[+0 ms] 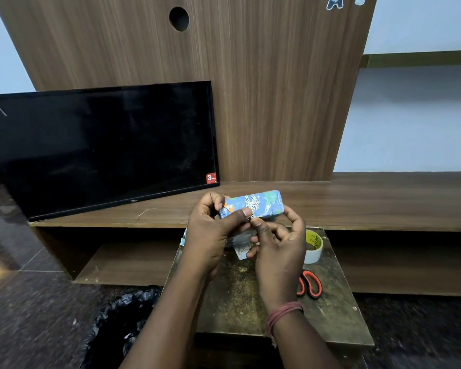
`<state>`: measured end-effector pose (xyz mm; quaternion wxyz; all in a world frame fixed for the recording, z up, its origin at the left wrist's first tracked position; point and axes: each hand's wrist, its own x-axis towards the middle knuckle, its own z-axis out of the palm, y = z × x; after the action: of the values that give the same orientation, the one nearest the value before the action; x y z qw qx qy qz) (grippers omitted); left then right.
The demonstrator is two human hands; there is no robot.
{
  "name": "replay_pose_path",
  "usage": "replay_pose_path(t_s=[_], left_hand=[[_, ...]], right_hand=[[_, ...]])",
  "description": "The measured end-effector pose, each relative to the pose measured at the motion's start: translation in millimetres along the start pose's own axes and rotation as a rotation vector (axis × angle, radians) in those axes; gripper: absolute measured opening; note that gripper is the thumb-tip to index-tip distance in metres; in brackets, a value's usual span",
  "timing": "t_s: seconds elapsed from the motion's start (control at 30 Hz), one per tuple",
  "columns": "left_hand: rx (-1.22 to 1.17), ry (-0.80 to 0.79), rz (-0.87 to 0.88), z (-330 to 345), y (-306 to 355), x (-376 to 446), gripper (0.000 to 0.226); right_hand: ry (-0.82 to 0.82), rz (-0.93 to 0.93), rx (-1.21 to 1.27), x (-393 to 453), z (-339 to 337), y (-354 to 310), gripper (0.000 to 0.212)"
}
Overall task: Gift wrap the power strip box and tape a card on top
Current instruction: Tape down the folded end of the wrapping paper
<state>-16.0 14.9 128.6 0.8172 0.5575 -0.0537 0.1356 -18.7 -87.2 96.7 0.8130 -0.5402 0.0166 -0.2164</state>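
Head view: the wrapped box [252, 205] is held above the bench [240, 294], the left hand [213, 230] gripping its near end and the right hand [277, 243] pinching at its lower edge. If the pinch slips, the paper could loosen; the card [242, 252] lies beneath, untaped.

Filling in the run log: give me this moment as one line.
stage: wrapping | left hand: grips wrapped box | right hand: pinching at box edge | tape roll, scissors: on small table | card: not yet taped on
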Motion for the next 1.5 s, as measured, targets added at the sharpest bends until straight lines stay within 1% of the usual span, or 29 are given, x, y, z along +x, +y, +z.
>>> replay_pose_path(t_s=[0.23, 0.37, 0.43, 0.53, 0.67, 0.73, 0.77, 0.83, 0.9, 0.97, 1.03, 1.07, 1.1, 1.13, 1.2, 1.27, 1.33, 1.37, 1.4, 1.47, 1.5], left_hand=[[-0.065, -0.007, -0.036, -1.2, 1.6, 2.0, 0.047], [-0.089, -0.012, -0.047, -4.2, 3.9, 2.9, 0.048], [-0.109, -0.017, -0.063, -3.9, 4.7, 2.6, 0.048], [-0.158, -0.033, -0.07, -3.2, 7.1, 1.5, 0.047], [-0.161, -0.05, -0.074, -4.5, 9.6, -1.0, 0.046], [-0.134, -0.057, -0.072, -4.1, 9.9, -1.0, 0.044], [-0.12, -0.066, -0.069, -4.0, 10.2, -1.3, 0.043], [-0.101, -0.096, -0.047, -5.2, 10.5, -1.1, 0.038], [-0.051, -0.125, 0.0, -8.2, 9.4, -1.0, 0.036], [0.029, -0.158, 0.037, -10.2, 7.7, -2.2, 0.042], [0.14, -0.162, 0.085, -10.3, 6.3, -3.4, 0.067], [0.199, -0.157, 0.11, -8.8, 5.9, -4.2, 0.079], [0.239, -0.153, 0.134, -6.3, 5.7, -5.5, 0.086], [0.26, -0.15, 0.159, -3.9, 5.0, -6.9, 0.088], [0.288, -0.138, 0.195, 0.8, 2.7, -8.9, 0.082], [0.305, -0.127, 0.213, 2.1, 1.2, -8.8, 0.078], [0.316, -0.123, 0.22, 1.5, 0.0, -8.3, 0.079], [0.308, -0.122, 0.223, 0.6, -0.4, -8.3, 0.08], [0.293, -0.121, 0.221, -0.7, -0.4, -8.8, 0.081], [0.279, -0.128, 0.202, -4.4, -2.1, -9.6, 0.08], [0.285, -0.138, 0.188, -6.0, -3.5, -10.3, 0.077]], right_hand=[[0.045, -0.096, -0.139, -6.5, 2.0, -0.1, 0.047], [0.093, -0.075, -0.202, -3.3, -3.5, -0.8, 0.059], [0.093, -0.134, -0.262, 1.2, -6.7, 2.0, 0.058], [0.046, -0.249, -0.425, 9.2, -11.5, 2.7, 0.054], [-0.115, -0.376, -0.626, 19.7, -21.7, -3.7, 0.053], [-0.147, -0.395, -0.652, 21.0, -24.2, -6.6, 0.056], [-0.151, -0.401, -0.661, 21.1, -24.6, -7.4, 0.055], [-0.163, -0.405, -0.677, 23.4, -25.9, -8.9, 0.044], [-0.216, -0.404, -0.674, 27.5, -28.9, -11.8, 0.038], [-0.277, -0.417, -0.671, 30.9, -32.8, -16.1, 0.036], [-0.285, -0.45, -0.678, 32.2, -36.0, -18.8, 0.031], [-0.265, -0.475, -0.688, 32.0, -37.1, -20.2, 0.028], [-0.238, -0.497, -0.696, 31.2, -38.1, -21.0, 0.024], [-0.211, -0.511, -0.697, 30.6, -38.9, -21.5, 0.02], [-0.185, -0.516, -0.691, 29.1, -39.7, -21.0, 0.016], [-0.203, -0.523, -0.697, 28.1, -40.6, -19.1, 0.012], [-0.234, -0.525, -0.695, 27.4, -42.8, -19.8, 0.011], [-0.259, -0.511, -0.681, 27.2, -45.0, -21.4, 0.011], [-0.292, -0.488, -0.656, 26.8, -46.6, -23.4, 0.017], [-0.332, -0.405, -0.57, 25.5, -50.2, -23.8, 0.043], [-0.323, -0.344, -0.504, 25.2, -51.4, -22.3, 0.054]])
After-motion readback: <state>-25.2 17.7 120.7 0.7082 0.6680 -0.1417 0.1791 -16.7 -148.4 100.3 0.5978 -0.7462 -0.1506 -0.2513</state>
